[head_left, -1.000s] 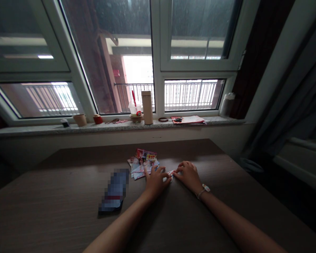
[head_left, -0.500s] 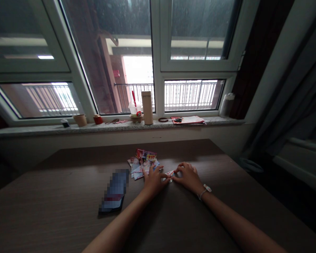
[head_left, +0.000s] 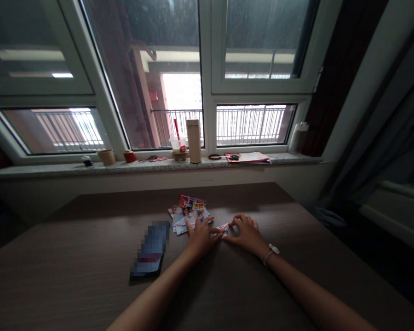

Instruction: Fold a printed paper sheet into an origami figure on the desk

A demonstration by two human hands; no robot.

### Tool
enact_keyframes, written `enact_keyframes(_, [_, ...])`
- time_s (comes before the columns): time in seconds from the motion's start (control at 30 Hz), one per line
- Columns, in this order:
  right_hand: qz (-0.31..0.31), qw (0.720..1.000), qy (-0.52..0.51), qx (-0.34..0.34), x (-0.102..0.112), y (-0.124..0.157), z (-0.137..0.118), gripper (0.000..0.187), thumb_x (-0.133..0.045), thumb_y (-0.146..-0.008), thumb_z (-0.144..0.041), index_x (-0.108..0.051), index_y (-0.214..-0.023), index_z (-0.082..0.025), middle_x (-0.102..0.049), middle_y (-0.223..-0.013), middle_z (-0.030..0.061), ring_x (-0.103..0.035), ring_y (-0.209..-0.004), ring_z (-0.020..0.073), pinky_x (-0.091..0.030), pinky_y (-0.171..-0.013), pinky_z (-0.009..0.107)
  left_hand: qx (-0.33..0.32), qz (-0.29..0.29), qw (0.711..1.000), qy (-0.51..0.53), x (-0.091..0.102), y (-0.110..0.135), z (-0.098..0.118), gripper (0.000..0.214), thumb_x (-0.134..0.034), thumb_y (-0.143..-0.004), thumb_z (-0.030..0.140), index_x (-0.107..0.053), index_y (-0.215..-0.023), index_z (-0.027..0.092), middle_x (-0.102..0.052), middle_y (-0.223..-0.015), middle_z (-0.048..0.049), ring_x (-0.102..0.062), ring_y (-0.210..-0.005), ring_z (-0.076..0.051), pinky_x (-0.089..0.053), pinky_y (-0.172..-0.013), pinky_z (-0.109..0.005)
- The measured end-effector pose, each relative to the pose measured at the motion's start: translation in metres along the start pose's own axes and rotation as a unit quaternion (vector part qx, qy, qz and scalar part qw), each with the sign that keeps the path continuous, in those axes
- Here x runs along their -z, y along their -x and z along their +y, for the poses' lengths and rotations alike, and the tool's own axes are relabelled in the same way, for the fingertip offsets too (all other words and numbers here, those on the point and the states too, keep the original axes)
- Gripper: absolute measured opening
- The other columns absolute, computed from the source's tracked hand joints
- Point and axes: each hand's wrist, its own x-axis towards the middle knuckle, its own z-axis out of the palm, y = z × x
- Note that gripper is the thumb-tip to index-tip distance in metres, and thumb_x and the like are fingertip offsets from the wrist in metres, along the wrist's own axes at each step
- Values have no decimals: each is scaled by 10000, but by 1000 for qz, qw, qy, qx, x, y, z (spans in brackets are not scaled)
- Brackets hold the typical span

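Note:
A small folded piece of printed paper (head_left: 223,229), white with red marks, lies on the brown table between my hands. My left hand (head_left: 202,236) pinches its left side with thumb and forefinger. On the right side, the thumb and forefinger of my right hand (head_left: 247,234) close on the paper's edge; a bracelet (head_left: 272,250) circles that wrist. Just beyond my left hand is a loose pile of colourful printed papers (head_left: 188,214), partly covered by the fingers. How the small paper is folded is too fine to make out.
Left of my left forearm lies a phone (head_left: 150,253), its screen blurred out. Along the windowsill (head_left: 152,166) stand a beige flask (head_left: 193,141), a plastic cup with a red straw (head_left: 178,143), a paper cup (head_left: 106,157) and scissors (head_left: 232,157) beside flat papers (head_left: 251,157).
My right hand has shifted very slightly, and a little more of the folded paper shows between the fingers. My left hand keeps its pinch; the pile and phone stay put.

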Motion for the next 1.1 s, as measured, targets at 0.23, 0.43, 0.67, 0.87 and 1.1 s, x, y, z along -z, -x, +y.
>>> enact_keyframes(0.23, [9, 999, -39, 13, -2, -3, 8, 340, -673, -809, -564, -712, -1016, -298, -609, -1215, 42, -507, -1218, 255, -275, -1124, 474, -3, 10, 1000, 3, -6, -1, -2, 165, -655, -893, 447, -778, -1002, 427, -550, -1445, -4, -346, -1401, -394, 6, -1081, -817])
enact_keyframes(0.43, [46, 994, -100, 4, -9, -9, 21, 212, -608, -882, -384, -775, -997, -325, -652, -1133, 40, -549, -1140, 236, -369, -1049, 411, -18, 19, 1000, 13, -5, -1, -1, 154, -684, -872, 450, -786, -984, 421, -575, -1415, 0, -348, -1405, -393, -12, -1124, -777])
enact_keyframes(0.67, [34, 991, -130, 19, -7, -7, 21, 156, -681, -850, -402, -792, -857, -292, -663, -1160, 44, -509, -1192, 253, -337, -1093, 433, -10, 32, 999, 15, -3, 1, 3, 131, -707, -859, 425, -784, -964, 436, -598, -1396, 15, -355, -1407, -389, 58, -1101, -798])
enact_keyframes(0.87, [-22, 992, -117, 51, -1, -4, 16, 121, -712, -834, -415, -794, -821, -326, -623, -1273, 18, -374, -1343, 275, -227, -1175, 478, -8, 29, 1000, 8, -5, 0, 0, 139, -716, -852, 426, -781, -974, 431, -595, -1403, 11, -353, -1408, -386, 46, -1096, -802])
enact_keyframes(1.1, [-11, 997, -72, 35, -2, -8, 19, 189, -670, -861, -464, -803, -904, -336, -604, -1275, 42, -363, -1356, 282, -240, -1175, 466, -6, 13, 1000, 12, -6, -2, -3, 145, -701, -858, 449, -781, -977, 428, -581, -1418, 19, -347, -1410, -390, 24, -1093, -804])
